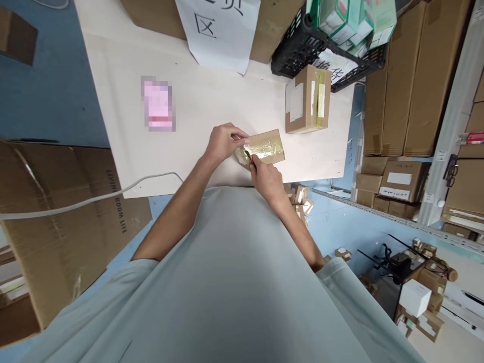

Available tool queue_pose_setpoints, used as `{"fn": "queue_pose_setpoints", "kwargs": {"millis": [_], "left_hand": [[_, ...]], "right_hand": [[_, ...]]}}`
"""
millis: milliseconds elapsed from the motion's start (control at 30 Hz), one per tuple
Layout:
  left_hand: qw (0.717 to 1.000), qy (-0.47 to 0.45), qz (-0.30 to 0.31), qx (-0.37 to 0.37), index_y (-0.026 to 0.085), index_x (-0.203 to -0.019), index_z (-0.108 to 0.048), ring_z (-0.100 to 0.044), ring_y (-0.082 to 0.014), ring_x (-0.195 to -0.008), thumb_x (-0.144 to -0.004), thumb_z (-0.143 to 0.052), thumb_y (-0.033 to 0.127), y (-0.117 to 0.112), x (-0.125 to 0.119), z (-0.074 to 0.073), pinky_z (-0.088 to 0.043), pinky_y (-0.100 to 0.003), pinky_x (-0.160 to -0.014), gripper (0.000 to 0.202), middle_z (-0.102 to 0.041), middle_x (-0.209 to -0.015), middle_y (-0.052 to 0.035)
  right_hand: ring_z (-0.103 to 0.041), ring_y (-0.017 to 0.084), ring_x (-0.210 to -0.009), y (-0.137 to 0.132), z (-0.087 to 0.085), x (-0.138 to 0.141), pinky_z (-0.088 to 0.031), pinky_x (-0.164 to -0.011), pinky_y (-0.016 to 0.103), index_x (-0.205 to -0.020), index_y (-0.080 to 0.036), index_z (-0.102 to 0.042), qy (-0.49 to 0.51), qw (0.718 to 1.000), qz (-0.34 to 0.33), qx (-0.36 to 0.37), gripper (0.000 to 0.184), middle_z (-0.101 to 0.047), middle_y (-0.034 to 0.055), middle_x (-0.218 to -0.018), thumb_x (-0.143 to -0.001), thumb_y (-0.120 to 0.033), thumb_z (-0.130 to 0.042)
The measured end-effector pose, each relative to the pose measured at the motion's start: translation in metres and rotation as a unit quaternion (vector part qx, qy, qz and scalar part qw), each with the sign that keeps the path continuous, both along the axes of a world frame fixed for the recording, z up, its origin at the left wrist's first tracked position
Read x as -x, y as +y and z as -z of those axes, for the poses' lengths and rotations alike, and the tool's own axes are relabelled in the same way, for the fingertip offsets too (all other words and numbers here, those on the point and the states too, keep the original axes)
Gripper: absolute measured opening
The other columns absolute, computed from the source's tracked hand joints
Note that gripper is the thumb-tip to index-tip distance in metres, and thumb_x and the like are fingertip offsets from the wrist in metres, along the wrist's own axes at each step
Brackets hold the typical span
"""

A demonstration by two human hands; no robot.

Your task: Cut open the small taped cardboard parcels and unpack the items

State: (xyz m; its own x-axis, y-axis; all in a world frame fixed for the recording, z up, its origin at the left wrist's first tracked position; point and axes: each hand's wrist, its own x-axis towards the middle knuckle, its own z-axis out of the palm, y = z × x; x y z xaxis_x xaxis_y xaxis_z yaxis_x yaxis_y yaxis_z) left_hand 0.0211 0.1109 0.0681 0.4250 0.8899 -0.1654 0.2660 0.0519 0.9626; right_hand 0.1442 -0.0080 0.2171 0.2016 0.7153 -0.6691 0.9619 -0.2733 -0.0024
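Note:
A small flat cardboard box [270, 146] with shiny yellowish tape across its top lies near the front edge of the white table [196, 101]. My left hand [222, 143] grips the box's left end, its fingers closed at the upper corner. From below, my right hand [267, 180] is wrapped round a small cutter [248, 156] with dark and red parts. The cutter's tip meets the taped top close to my left fingers. Most of its handle is hidden in my right hand.
A taped carton [306, 101] stands to the right, before a black crate [295, 50] of green-and-white boxes. At the back, a paper sign [223, 35] hangs on cardboard. A blurred pink item [159, 103] lies left. A grey cable [94, 199] crosses the table's left front edge.

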Motion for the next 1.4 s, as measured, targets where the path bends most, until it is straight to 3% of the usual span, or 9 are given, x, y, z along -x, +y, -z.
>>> {"fn": "queue_pose_setpoints", "kwargs": {"millis": [333, 467, 567, 667, 800, 1000, 1133, 1267, 1400], "left_hand": [[1.0, 0.018, -0.025, 0.003, 0.024, -0.1, -0.092, -0.079, -0.025, -0.098, -0.09, -0.084, 0.024, -0.005, -0.009, -0.002, -0.066, -0.044, -0.1, 0.012, -0.084, -0.104, -0.0055], [0.999, 0.024, -0.026, 0.008, 0.025, -0.099, -0.092, -0.079, -0.0263, -0.099, -0.089, -0.084, 0.023, -0.009, -0.008, -0.005, -0.066, -0.043, -0.099, 0.013, -0.083, -0.104, -0.0056], [0.999, 0.025, -0.032, 0.009, 0.025, -0.102, -0.091, -0.078, -0.0264, -0.102, -0.091, -0.083, 0.026, -0.012, -0.006, -0.006, -0.066, -0.043, -0.099, 0.013, -0.083, -0.108, -0.0064], [0.999, 0.037, -0.034, -0.004, 0.024, -0.107, -0.089, -0.077, -0.0273, -0.105, -0.095, -0.081, 0.029, -0.016, -0.005, -0.007, -0.065, -0.044, -0.102, 0.016, -0.083, -0.114, -0.0077], [0.99, 0.101, -0.046, -0.089, 0.026, -0.121, -0.085, -0.071, -0.033, -0.123, -0.1, -0.074, 0.031, -0.027, -0.018, -0.015, -0.058, -0.055, -0.117, 0.025, -0.079, -0.129, -0.0091], [0.965, 0.155, 0.029, -0.211, 0.028, -0.124, -0.079, -0.058, -0.0372, -0.153, -0.111, -0.062, 0.038, -0.051, -0.081, -0.03, -0.043, -0.065, -0.135, 0.024, -0.073, -0.145, -0.0099], [0.953, 0.172, 0.063, -0.239, 0.029, -0.126, -0.077, -0.052, -0.0367, -0.164, -0.116, -0.053, 0.04, -0.06, -0.107, -0.024, -0.03, -0.07, -0.143, 0.028, -0.073, -0.148, -0.0093], [0.952, 0.184, 0.059, -0.24, 0.028, -0.13, -0.075, -0.052, -0.0356, -0.165, -0.118, -0.048, 0.041, -0.062, -0.107, -0.015, -0.028, -0.072, -0.144, 0.032, -0.073, -0.15, -0.0107], [0.951, 0.184, 0.06, -0.241, 0.028, -0.13, -0.074, -0.052, -0.0358, -0.166, -0.119, -0.048, 0.045, -0.062, -0.103, -0.011, -0.031, -0.071, -0.143, 0.033, -0.073, -0.15, -0.0116]], "right_hand": [[-0.082, 0.038, -0.117, -0.023, 0.005, -0.004, -0.062, -0.098, 0.047, -0.171, -0.022, -0.053, -0.011, 0.999, -0.016, 0.026, 0.052, -0.084, 0.0212, -0.126, -0.123, -0.031, -0.035], [-0.084, 0.036, -0.115, -0.037, -0.005, -0.005, -0.062, -0.095, 0.043, -0.171, -0.023, -0.054, -0.001, 0.999, -0.019, 0.042, 0.053, -0.086, 0.0189, -0.122, -0.122, -0.029, -0.038], [-0.085, 0.036, -0.109, -0.048, -0.02, -0.023, -0.062, -0.091, 0.041, -0.167, -0.029, -0.06, 0.04, 0.999, -0.013, 0.019, 0.049, -0.088, 0.0143, -0.117, -0.121, -0.034, -0.043], [-0.086, 0.032, -0.101, -0.052, -0.028, -0.058, -0.062, -0.091, 0.037, -0.166, -0.032, -0.061, 0.097, 0.992, 0.051, -0.064, 0.049, -0.09, 0.0084, -0.112, -0.12, -0.038, -0.046], [-0.084, 0.023, -0.078, -0.052, -0.014, -0.113, -0.063, -0.087, 0.033, -0.162, -0.025, -0.062, 0.155, 0.956, 0.18, -0.174, 0.049, -0.088, 0.0032, -0.098, -0.12, -0.045, -0.045], [-0.073, 0.014, -0.054, -0.052, 0.015, -0.158, -0.06, -0.065, 0.026, -0.143, -0.024, -0.067, 0.252, 0.905, 0.273, -0.209, 0.045, -0.087, 0.001, -0.099, -0.117, -0.055, -0.048], [-0.073, 0.014, -0.056, -0.049, 0.023, -0.169, -0.062, -0.069, 0.027, -0.139, -0.024, -0.067, 0.272, 0.9, 0.273, -0.203, 0.038, -0.088, 0.0023, -0.107, -0.115, -0.047, -0.05], [-0.073, 0.014, -0.059, -0.042, 0.03, -0.174, -0.066, -0.084, 0.033, -0.142, -0.024, -0.069, 0.274, 0.911, 0.243, -0.19, 0.036, -0.086, 0.0035, -0.119, -0.116, -0.039, -0.05], [-0.081, 0.02, -0.086, -0.027, 0.04, -0.169, -0.066, -0.095, 0.035, -0.154, -0.023, -0.067, 0.256, 0.932, 0.179, -0.185, 0.043, -0.082, 0.0088, -0.133, -0.118, -0.036, -0.047]]}}
